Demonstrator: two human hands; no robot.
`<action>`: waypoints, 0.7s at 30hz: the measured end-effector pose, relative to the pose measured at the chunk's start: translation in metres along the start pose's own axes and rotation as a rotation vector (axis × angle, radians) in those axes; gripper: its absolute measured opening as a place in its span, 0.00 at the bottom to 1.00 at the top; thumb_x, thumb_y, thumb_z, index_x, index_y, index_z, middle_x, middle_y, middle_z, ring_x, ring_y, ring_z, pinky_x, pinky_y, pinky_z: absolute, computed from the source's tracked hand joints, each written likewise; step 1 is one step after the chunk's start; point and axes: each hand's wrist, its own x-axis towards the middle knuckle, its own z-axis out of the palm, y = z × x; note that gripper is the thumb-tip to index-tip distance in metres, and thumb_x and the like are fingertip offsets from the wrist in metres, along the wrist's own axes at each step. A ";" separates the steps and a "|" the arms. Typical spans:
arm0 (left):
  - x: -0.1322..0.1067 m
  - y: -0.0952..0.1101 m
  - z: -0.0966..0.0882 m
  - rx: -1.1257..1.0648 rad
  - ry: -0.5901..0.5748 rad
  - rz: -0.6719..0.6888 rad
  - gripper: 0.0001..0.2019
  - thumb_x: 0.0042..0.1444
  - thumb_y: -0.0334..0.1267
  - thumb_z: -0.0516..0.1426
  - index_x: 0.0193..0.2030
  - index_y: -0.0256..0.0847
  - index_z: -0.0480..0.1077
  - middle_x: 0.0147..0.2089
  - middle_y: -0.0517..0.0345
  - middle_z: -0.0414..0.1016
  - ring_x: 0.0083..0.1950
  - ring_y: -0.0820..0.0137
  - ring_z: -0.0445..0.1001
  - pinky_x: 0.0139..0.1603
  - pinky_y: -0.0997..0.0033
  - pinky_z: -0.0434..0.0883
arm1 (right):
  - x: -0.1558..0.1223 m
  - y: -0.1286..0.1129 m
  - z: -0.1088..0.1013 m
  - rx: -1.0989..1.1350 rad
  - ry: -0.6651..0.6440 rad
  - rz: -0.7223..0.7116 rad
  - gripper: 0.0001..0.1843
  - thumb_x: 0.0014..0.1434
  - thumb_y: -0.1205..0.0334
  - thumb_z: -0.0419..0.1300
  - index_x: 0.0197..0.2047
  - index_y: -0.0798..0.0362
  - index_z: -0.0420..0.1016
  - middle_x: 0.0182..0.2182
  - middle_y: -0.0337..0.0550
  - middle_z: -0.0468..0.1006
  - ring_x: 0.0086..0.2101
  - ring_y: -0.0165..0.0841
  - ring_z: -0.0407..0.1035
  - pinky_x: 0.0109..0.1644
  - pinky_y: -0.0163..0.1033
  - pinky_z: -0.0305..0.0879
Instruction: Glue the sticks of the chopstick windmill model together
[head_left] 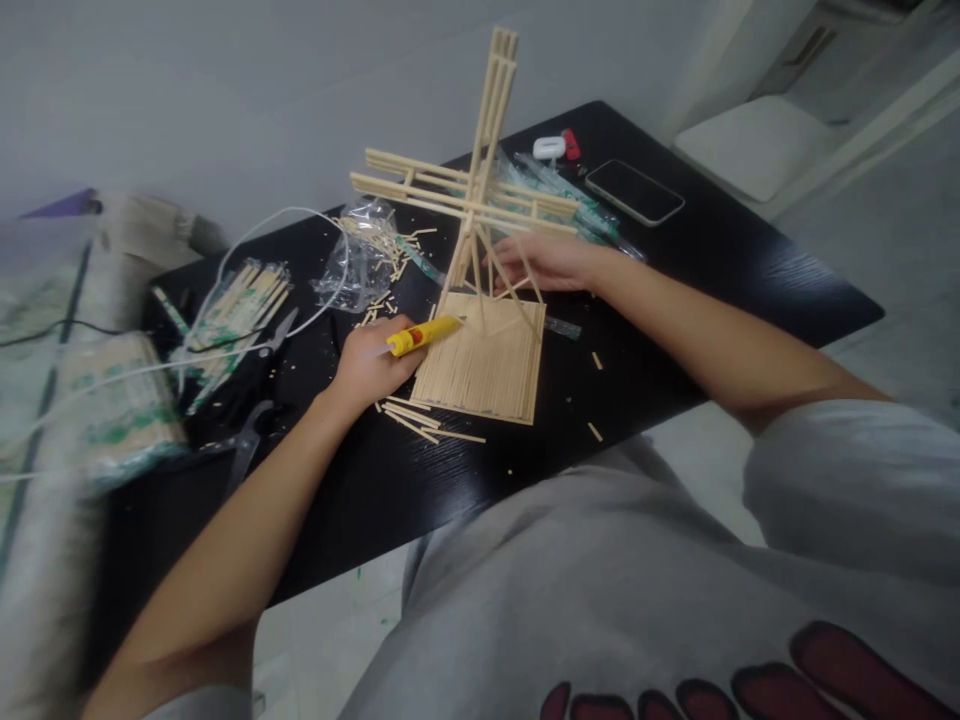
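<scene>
A windmill-like model point(474, 205) of pale wooden sticks stands on a square stick base point(480, 375), its long crossed arms above splayed legs. My left hand point(373, 362) is closed around a yellow glue gun point(424, 335) beside the base's left edge. The gun's nozzle points right over the base, and a clear stick juts from its rear. Behind the model's right legs, my right hand point(551, 262) has its fingers curled at the legs. The sticks partly hide those fingertips.
Loose sticks point(412, 420) and clear plastic wrappers point(364, 255) lie on the black table point(637, 340). Packs of sticks point(240, 320), scissors point(277, 335), pliers point(251, 435) and a white cable point(225, 260) are at left. A phone point(635, 191) and white case point(549, 148) sit back right.
</scene>
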 end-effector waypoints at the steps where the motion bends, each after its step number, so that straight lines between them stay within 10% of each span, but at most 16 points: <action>1: 0.000 0.001 0.000 0.006 -0.001 -0.006 0.14 0.66 0.49 0.64 0.34 0.49 0.67 0.32 0.57 0.76 0.38 0.62 0.78 0.44 0.62 0.75 | 0.000 0.000 0.000 -0.001 -0.002 0.000 0.08 0.86 0.71 0.67 0.51 0.50 0.82 0.32 0.41 0.83 0.35 0.37 0.83 0.49 0.42 0.89; 21: -0.001 -0.001 0.000 0.002 0.020 0.030 0.14 0.68 0.52 0.61 0.34 0.49 0.67 0.32 0.56 0.77 0.38 0.61 0.80 0.45 0.61 0.76 | -0.001 0.001 0.000 -0.039 0.010 -0.023 0.11 0.86 0.71 0.66 0.47 0.49 0.82 0.30 0.39 0.83 0.35 0.36 0.83 0.57 0.45 0.89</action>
